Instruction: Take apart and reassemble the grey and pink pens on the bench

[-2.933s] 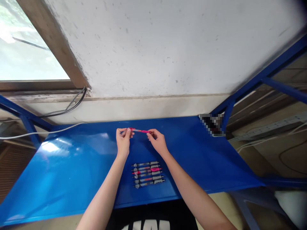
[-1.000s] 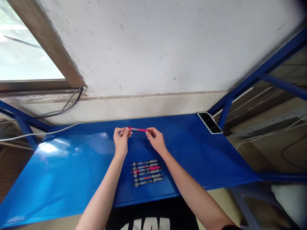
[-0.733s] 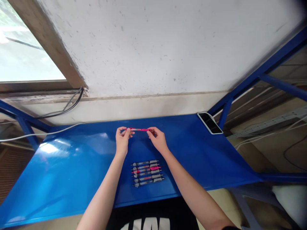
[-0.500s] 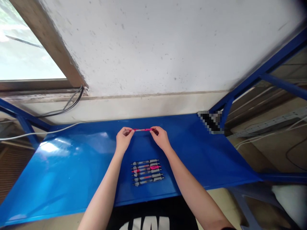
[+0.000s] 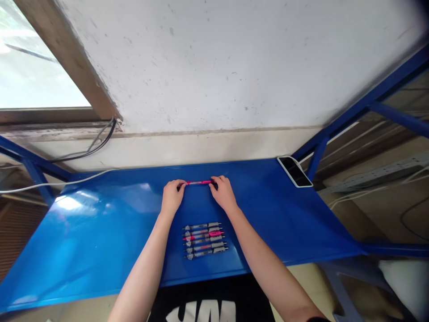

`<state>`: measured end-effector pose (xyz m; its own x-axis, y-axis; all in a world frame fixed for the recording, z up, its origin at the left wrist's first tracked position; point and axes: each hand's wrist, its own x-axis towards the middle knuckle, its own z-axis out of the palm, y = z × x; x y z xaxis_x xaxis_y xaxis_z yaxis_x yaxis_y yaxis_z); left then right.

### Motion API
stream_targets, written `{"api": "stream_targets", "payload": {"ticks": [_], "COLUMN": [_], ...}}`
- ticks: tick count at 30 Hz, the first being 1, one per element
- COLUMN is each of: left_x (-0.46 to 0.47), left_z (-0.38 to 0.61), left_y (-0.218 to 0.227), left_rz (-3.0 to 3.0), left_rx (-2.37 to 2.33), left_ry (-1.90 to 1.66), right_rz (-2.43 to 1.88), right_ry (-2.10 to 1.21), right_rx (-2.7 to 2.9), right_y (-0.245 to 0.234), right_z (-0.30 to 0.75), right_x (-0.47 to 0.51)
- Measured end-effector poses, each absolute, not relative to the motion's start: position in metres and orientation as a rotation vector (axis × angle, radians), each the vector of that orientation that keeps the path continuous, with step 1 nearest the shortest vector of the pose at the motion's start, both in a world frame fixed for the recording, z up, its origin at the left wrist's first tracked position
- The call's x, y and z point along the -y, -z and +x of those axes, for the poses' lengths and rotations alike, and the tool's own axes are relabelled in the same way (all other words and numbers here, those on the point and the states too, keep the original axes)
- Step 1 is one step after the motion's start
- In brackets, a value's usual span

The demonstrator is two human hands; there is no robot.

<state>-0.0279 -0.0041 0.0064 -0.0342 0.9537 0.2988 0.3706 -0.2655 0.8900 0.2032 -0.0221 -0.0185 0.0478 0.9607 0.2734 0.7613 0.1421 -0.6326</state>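
Note:
A pink pen [image 5: 198,182] lies level between my two hands, near the back of the blue table [image 5: 117,232]. My left hand [image 5: 173,193] pinches its left end, and my right hand [image 5: 222,191] pinches the right end with thumb and fingers. Closer to me, several pens [image 5: 204,252] lie side by side in a row, mostly grey and black with clear barrels. One pink pen [image 5: 216,233] is among them. Neither hand touches that row.
A phone [image 5: 295,171] with a white edge lies at the table's back right corner. A white cable [image 5: 77,180] crosses the back left corner. Blue metal frame bars [image 5: 368,107] rise at both sides, and a white wall [image 5: 214,67] stands behind.
Both hands still hold the pink pen by its ends at nearly the same spot. My left hand has turned slightly, and the row of pens stays in place.

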Motion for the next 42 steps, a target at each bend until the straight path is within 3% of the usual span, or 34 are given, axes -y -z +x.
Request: {"api": "stream_targets", "payload": {"ticks": [17, 25, 30, 37, 42], "left_x": [0.001, 0.001, 0.002, -0.003, -0.002], "left_z": [-0.031, -0.032, -0.030, -0.038, -0.034], "left_y": [0.003, 0.006, 0.000, -0.003, -0.004], "left_rz": [1.931, 2.012, 1.933, 1.364, 1.617], "left_rx": [-1.533, -1.615, -1.691, -1.776, -1.743], "left_ry": [-1.204, -1.120, -1.114, -1.388, -1.249], "right_rz": [-1.518, -1.213, -1.314, -1.400, -1.383], "right_ry": [-0.680, -1.390, -1.351, -1.389, -1.319], "right_rx": [1.776, 2.085, 2.362, 2.419, 2.412], "right_y": [-0.011, -0.041, -0.058, -0.067, -0.062], "right_z": [0.194, 0.200, 0.195, 0.190, 0.190], "right_x": [0.036, 0.053, 0.062, 0.067, 0.068]}}
